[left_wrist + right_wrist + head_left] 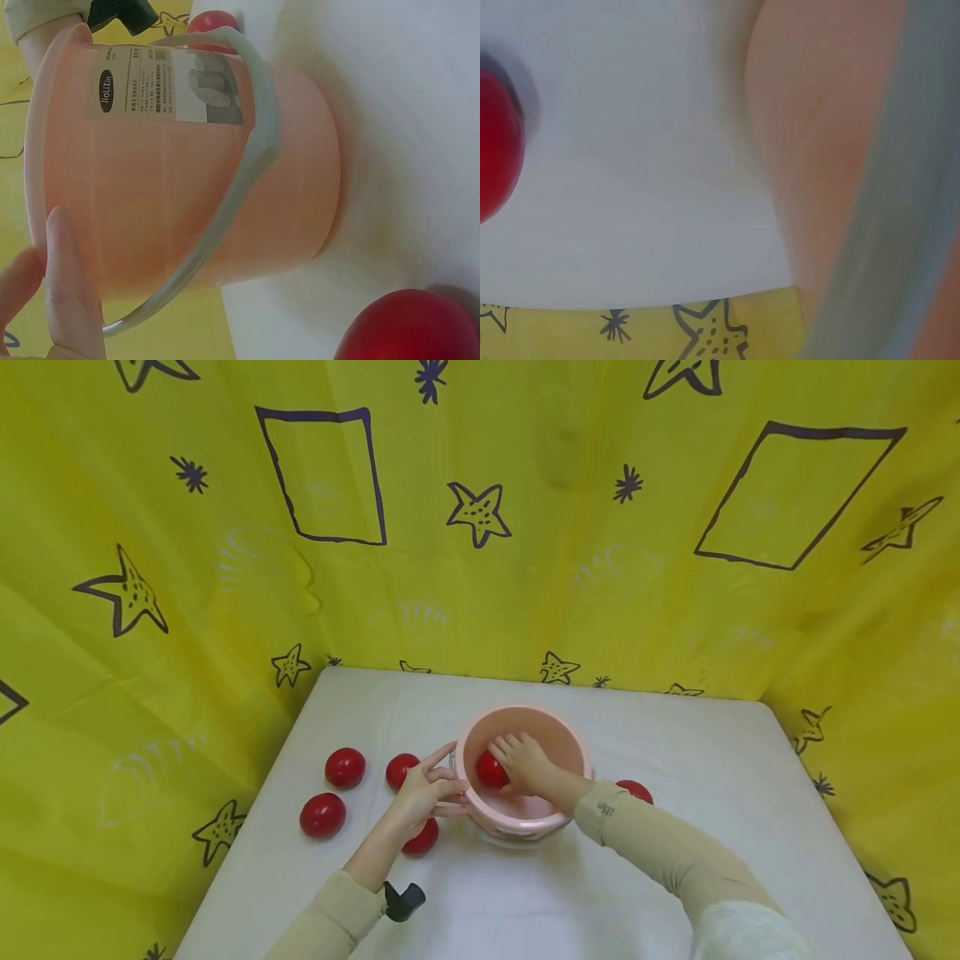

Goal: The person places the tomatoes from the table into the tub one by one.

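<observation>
A pink bucket [517, 822] stands on the white table, with a grey handle [259, 142] hanging down its side and a printed label on its wall. Fingers of my left hand [420, 793] rest against the bucket's left side near the rim, looking mostly straight. Inside the bucket, my right hand [525, 766] holds a red ball [491, 770], its fingers curved over the ball's right side. Part of that ball is hidden by the fingers. The right wrist view shows the bucket's outer wall [817, 127] and the blurred handle, but not the hand.
Several more red balls lie left of the bucket, among them one ball [322, 816] at the far left and one [422, 838] partly behind my left hand. Another ball [635, 790] sits right of the bucket, partly covered by my right sleeve. A yellow curtain [525, 593] surrounds the table.
</observation>
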A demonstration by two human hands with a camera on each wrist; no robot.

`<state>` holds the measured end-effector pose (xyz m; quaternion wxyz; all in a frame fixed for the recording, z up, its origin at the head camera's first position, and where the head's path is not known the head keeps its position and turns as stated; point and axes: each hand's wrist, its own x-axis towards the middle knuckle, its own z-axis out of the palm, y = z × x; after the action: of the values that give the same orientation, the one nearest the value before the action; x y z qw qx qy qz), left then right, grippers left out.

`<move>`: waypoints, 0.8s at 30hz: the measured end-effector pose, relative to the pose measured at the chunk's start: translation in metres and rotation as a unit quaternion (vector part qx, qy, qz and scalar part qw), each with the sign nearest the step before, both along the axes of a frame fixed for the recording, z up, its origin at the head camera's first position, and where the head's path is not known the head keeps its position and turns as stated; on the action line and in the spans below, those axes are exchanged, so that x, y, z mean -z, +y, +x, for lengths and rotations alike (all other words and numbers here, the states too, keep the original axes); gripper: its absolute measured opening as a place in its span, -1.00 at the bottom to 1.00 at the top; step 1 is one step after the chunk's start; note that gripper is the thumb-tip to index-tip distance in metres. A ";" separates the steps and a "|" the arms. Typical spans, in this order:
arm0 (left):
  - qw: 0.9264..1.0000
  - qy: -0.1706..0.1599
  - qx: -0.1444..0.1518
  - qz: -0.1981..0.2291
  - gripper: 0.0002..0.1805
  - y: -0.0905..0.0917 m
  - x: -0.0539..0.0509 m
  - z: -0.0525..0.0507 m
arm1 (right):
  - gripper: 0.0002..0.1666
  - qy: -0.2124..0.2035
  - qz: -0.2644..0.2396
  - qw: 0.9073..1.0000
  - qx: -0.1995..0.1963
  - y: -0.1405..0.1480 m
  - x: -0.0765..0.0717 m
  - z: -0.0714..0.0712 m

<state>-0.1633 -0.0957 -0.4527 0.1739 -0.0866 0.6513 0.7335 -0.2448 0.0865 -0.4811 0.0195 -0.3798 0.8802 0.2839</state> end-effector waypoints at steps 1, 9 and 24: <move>1.000 0.000 0.000 0.001 -0.28 0.000 0.000 0.000 | -0.05 0.002 0.005 1.000 0.001 0.000 0.001 0.000; 1.000 0.001 -0.001 0.005 -0.28 0.001 0.001 0.000 | -0.07 0.015 0.036 0.999 -0.008 0.000 0.003 0.002; 1.000 0.004 -0.001 0.004 -0.29 0.001 0.001 0.001 | -0.30 -0.001 0.037 0.999 0.003 0.000 0.000 0.000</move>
<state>-0.1628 -0.0947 -0.4540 0.1712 -0.0840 0.6487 0.7368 -0.2453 0.0863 -0.4814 0.0351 -0.3761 0.8705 0.3156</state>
